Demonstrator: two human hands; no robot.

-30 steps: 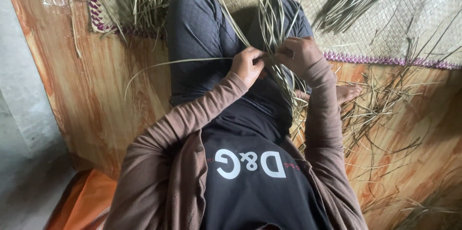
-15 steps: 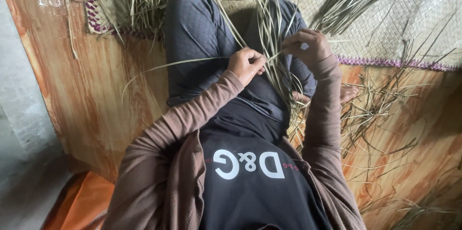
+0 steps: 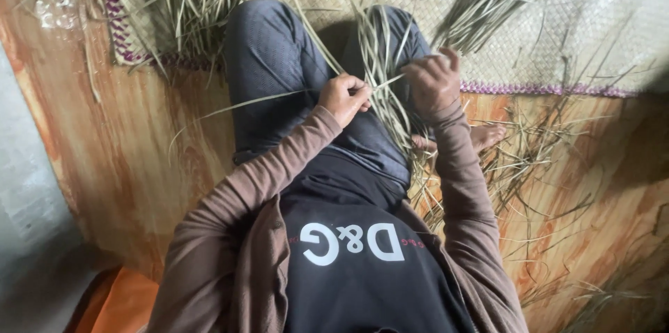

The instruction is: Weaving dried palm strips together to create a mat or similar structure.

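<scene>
The left hand [image 3: 345, 98] and right hand [image 3: 432, 82] each pinch dry grass strips [image 3: 380, 61] over the lap; I judge much loose grass is left, near a woven mat [image 3: 571, 33].

both hands [image 3: 390, 89] on dried leaf strips [image 3: 382, 61]

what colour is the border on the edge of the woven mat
Purple, running along the edge of the pale woven mat; the border shows best in the head view.
</scene>
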